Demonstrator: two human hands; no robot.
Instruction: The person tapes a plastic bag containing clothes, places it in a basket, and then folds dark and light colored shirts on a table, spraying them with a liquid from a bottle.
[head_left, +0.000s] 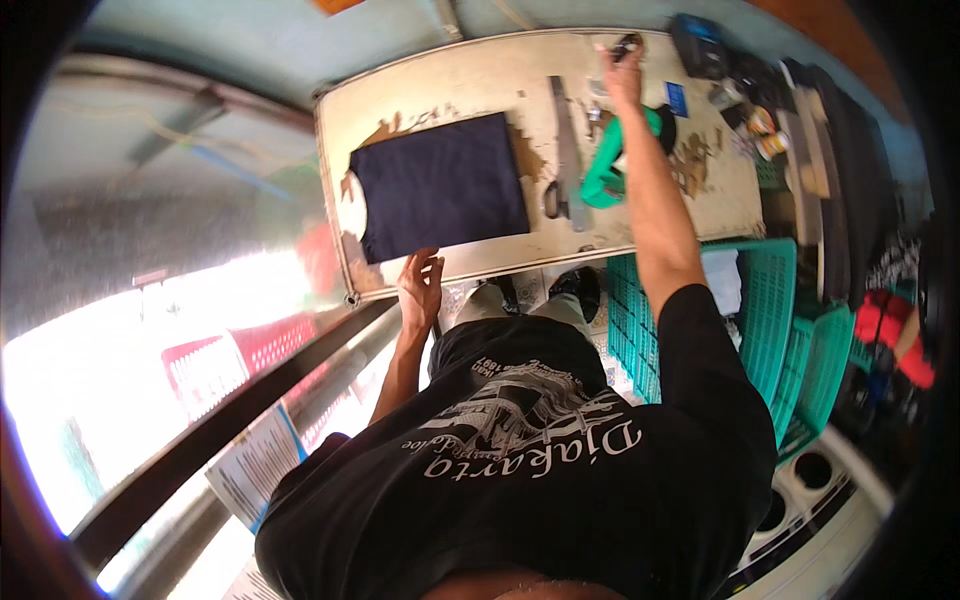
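Observation:
A dark navy folded cloth [440,190], perhaps a garment, lies flat on the worn cream table [470,75]. My left hand [420,290] is at the table's front edge, just below the cloth's near edge, its fingers loosely bent and apart with nothing visible in them. My right arm stretches across to the far right of the table. There my right hand [622,72] is closed on a small dark object [627,46] whose kind I cannot make out. A long grey metal strip like a ruler [568,150] and dark-handled scissors [553,200] lie right of the cloth.
A green looped object [604,172] lies partly behind my right forearm. Dark boxy items [699,46] and small containers [771,145] crowd the table's right end. Teal plastic baskets [770,300] stand below on the right. A dark rail [230,410] runs along the left.

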